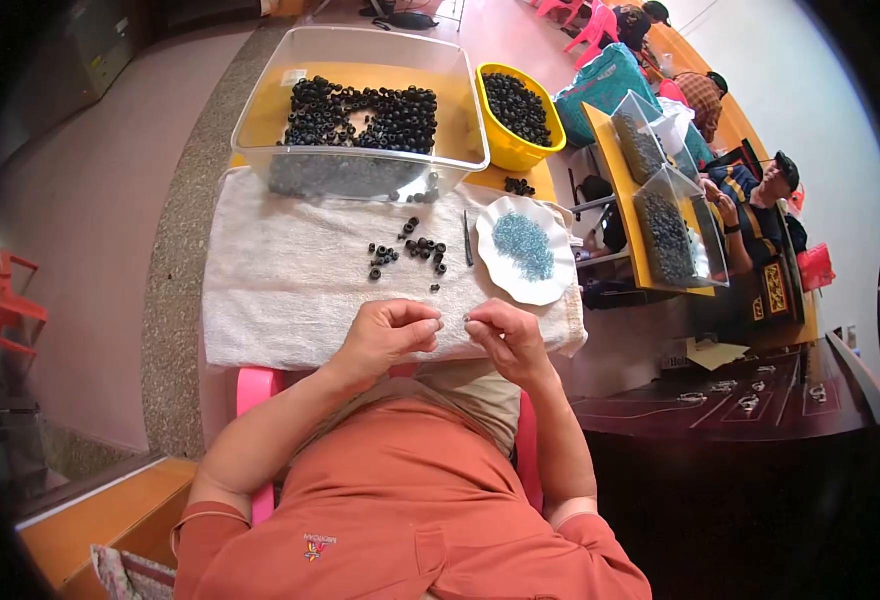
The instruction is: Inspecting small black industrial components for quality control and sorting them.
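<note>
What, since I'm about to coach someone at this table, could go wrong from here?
The right hand is close to the white dish, so a bump might spill its pale blue beads. The loose black beads lie unenclosed on the cloth, so a brush of the left hand could scatter them. Anything pinched would be too small to identify here, and might slip.

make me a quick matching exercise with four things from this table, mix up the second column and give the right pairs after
Things:
1. large bin
2. small tub
3. plate
4. slim tool

Descriptions:
A. dark, lying directly on the cloth
B. yellow
C. transparent, holding black beads
D. white and wavy-edged, with pale blue beads on it

Right pairs: 1-C, 2-B, 3-D, 4-A
</note>
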The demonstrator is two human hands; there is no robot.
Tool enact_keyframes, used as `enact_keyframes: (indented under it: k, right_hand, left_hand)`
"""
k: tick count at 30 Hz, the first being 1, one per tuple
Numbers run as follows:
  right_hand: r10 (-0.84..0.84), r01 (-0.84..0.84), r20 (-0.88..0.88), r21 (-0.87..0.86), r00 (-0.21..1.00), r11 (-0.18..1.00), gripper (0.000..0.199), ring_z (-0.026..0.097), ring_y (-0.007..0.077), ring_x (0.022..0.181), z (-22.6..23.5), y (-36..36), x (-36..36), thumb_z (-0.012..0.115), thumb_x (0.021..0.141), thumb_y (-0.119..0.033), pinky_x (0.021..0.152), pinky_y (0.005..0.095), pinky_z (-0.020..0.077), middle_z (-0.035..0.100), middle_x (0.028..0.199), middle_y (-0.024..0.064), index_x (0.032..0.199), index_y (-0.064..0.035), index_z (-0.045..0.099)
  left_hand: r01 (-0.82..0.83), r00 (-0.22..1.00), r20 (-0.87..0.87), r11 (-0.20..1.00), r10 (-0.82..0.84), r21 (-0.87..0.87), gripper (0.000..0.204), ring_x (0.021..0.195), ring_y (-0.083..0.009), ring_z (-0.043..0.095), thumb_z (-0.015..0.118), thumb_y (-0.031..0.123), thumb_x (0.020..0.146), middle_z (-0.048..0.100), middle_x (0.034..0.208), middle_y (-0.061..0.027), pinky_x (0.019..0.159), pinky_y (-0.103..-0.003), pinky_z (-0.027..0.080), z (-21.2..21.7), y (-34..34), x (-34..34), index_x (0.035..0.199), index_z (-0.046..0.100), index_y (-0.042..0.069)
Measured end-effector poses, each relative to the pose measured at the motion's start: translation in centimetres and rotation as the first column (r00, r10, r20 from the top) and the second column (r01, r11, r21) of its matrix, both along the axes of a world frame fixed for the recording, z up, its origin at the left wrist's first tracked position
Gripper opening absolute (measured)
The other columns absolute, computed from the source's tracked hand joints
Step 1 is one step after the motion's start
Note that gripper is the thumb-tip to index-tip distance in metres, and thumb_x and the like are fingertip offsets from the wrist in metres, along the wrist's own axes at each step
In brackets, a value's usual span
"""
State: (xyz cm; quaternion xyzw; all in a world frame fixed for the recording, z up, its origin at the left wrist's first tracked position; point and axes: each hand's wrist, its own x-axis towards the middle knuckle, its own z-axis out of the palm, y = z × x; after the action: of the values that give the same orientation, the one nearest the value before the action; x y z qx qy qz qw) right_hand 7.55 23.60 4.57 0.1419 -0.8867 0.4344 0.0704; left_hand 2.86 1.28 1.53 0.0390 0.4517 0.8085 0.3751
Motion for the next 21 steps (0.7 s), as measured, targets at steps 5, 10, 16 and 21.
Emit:
enact_keyframes:
  k: [5,10,16,21]
  right_hand:
    - [0.082,-0.082,-0.001,0.02,0.997,0.996,0.009,0.06,0.0168,0.067,0.6,-1.4,-0.1,0.069,0.084,-0.001,0.059,0.0277,0.0471,0.063,0.08,0.0099,0.091,0.0015,0.063]
    - [0.133,-0.13,-0.008,0.17,0.991,0.977,0.013,0.064,0.0247,0.069,0.8,-1.4,-0.2,0.073,0.08,-0.003,0.061,0.0323,0.0491,0.065,0.081,0.0117,0.088,-0.0001,0.063]
    - [0.165,-0.171,0.042,0.24,0.985,0.956,0.012,0.064,0.0309,0.071,2.1,-1.9,0.1,0.072,0.078,-0.006,0.062,0.0376,0.0496,0.063,0.082,0.0122,0.085,-0.0012,0.063]
    - [0.215,-0.226,0.073,0.406,0.974,0.886,0.017,0.063,0.0322,0.074,2.8,-2.1,0.6,0.069,0.077,-0.001,0.063,0.0391,0.0498,0.061,0.086,0.0119,0.092,-0.0029,0.062]
  left_hand:
    - [0.052,0.994,-0.094,0.998,-0.049,0.029,0.019,0.082,-0.0099,0.066,0.065,0.01,0.092,0.069,0.096,-0.0047,0.074,-0.022,0.056,-0.2,0.1,0.4,0.107,0.065,-0.002]
    - [0.041,0.993,-0.113,0.999,-0.038,0.024,0.016,0.078,-0.0087,0.064,0.065,0.006,0.091,0.068,0.091,-0.0046,0.072,-0.022,0.055,0.0,0.3,0.6,0.104,0.065,-0.003]
    - [0.115,0.982,-0.143,0.99,-0.125,-0.076,0.009,0.065,-0.0045,0.055,0.067,0.004,0.088,0.064,0.077,-0.0013,0.053,-0.019,0.041,0.1,0.2,0.3,0.095,0.064,-0.001]
    - [0.134,0.984,-0.117,0.99,-0.138,-0.04,0.008,0.066,-0.0062,0.057,0.067,0.004,0.089,0.065,0.079,-0.0024,0.056,-0.02,0.045,-0.3,0.4,0.4,0.095,0.065,0.0]
